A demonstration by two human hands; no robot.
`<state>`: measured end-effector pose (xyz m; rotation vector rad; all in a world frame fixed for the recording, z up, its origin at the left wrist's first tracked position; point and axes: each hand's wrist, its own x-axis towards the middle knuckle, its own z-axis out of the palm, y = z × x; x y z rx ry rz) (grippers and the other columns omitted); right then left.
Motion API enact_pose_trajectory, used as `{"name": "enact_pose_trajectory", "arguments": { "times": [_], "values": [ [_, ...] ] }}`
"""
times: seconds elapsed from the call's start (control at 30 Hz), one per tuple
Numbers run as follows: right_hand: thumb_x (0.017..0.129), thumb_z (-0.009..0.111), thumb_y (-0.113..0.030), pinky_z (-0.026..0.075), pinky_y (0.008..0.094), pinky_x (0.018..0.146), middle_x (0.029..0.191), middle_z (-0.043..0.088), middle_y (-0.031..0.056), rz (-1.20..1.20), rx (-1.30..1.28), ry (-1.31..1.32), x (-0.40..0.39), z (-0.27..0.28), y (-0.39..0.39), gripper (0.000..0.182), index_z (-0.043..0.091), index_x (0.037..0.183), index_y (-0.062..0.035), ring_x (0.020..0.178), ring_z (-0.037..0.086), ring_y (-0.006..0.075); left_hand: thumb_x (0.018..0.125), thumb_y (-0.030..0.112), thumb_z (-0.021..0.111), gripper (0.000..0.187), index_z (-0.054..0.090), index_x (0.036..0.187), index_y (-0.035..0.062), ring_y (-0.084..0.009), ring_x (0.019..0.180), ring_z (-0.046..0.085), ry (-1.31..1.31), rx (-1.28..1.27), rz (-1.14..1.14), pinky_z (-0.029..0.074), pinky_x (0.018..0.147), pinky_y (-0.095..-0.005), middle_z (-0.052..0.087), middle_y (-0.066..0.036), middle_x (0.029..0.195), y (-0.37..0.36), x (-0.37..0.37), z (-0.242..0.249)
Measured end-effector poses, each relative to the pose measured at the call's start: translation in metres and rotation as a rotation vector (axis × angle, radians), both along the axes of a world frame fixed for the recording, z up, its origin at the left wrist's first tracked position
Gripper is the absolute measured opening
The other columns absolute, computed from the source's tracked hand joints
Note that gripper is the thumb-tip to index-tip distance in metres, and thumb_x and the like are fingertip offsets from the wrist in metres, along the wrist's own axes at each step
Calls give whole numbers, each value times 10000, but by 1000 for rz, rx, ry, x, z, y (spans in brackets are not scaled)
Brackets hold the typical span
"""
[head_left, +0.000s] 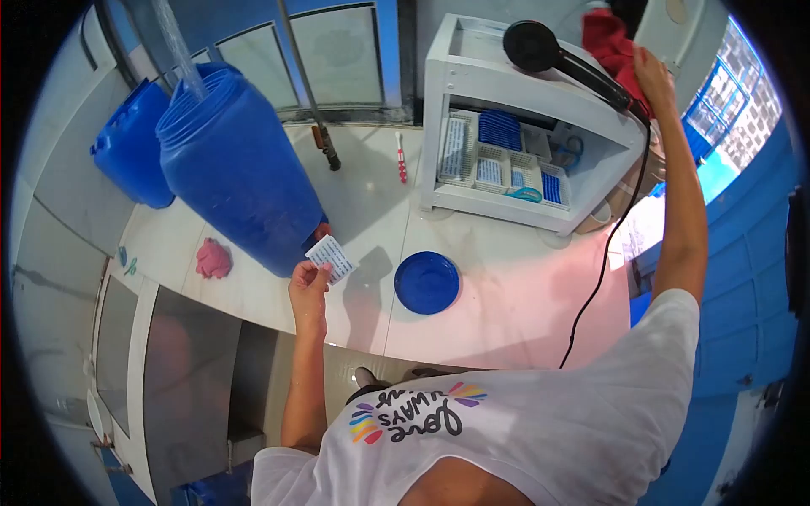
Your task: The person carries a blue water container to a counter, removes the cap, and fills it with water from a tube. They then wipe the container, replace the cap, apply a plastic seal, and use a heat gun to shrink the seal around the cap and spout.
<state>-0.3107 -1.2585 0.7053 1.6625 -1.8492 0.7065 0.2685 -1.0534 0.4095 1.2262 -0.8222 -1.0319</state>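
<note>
My left hand (309, 282) pinches a small white sachet (331, 258) just in front of the big blue barrel (236, 169). My right hand (653, 78) is raised high at the right and grips the handle of a black hair dryer (548, 52), whose head points left over the white shelf unit (515, 126). The dryer's black cord (603, 261) hangs down across the counter to my body.
A round blue lid (427, 282) lies on the white counter (506, 295). A second blue barrel (131, 143) stands at the far left, a pink cloth (213, 258) beside it. A red toothbrush (402, 158) lies near the shelf, which holds blue-and-white packets. A red cloth (609, 42) hangs behind.
</note>
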Motion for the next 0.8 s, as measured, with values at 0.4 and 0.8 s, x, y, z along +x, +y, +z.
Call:
{"name": "enact_pose_trajectory", "arguments": {
  "times": [0.4,0.8],
  "values": [
    [886,464,-125,401,362,956,1241,534,84,886,506,-662,-47,17,-56,401,427,1285,-108,1185,467,181,851,156,633,83,580,835,94,-37,667,482,-13,26,65,352,573,-198,563,42,761,19,13,0],
    [866,427,-618,404,306,925,1310,490,65,295,685,-595,-42,-17,-31,674,483,1306,-110,1122,507,173,875,113,563,191,597,1011,-17,-210,748,598,-743,-108,241,481,660,-299,534,-153,1041,21,-5,-19]
  ]
}}
